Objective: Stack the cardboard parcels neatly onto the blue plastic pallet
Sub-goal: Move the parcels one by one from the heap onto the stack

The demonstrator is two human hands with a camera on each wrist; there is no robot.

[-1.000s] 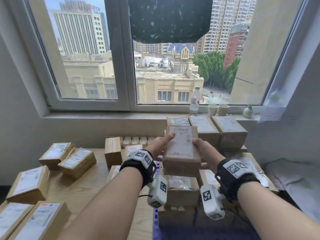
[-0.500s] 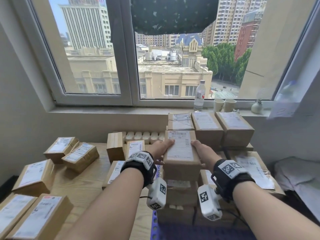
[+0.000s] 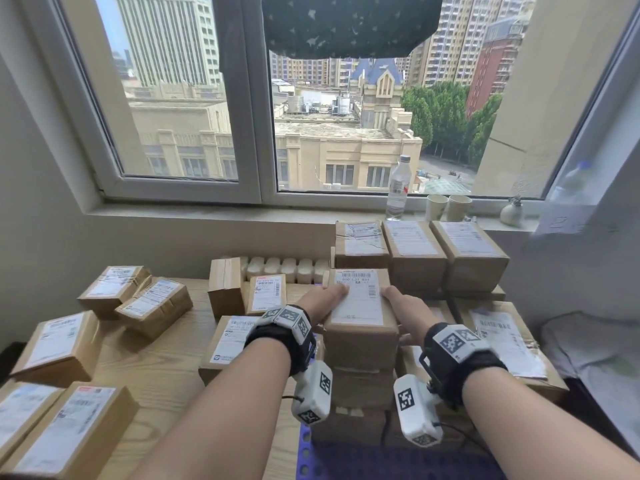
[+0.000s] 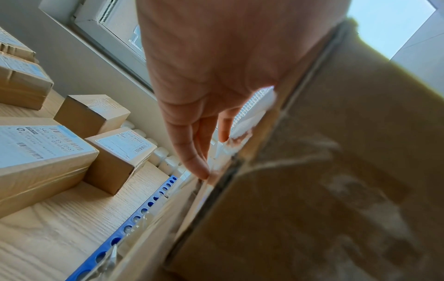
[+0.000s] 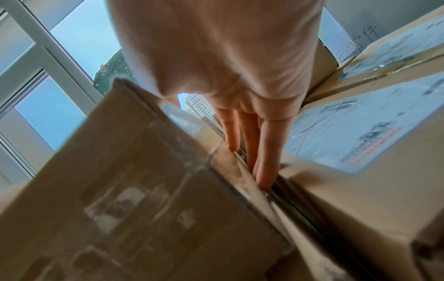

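A labelled cardboard parcel sits on top of a column of parcels on the blue plastic pallet. My left hand lies flat against its left side and my right hand against its right side, with both thumbs on the top label. In the left wrist view my left hand has straight fingers pointing down beside the parcel, above the pallet. In the right wrist view my right hand has straight fingers in the gap beside the parcel.
Three parcels stand in a row behind the column, under the windowsill. A wide flat parcel lies to the right. Several loose parcels cover the wooden table on the left. A bottle and cups stand on the sill.
The parcel, held up between both hands a second ago, has come down and forward onto the column. Both hands stay on its sides.
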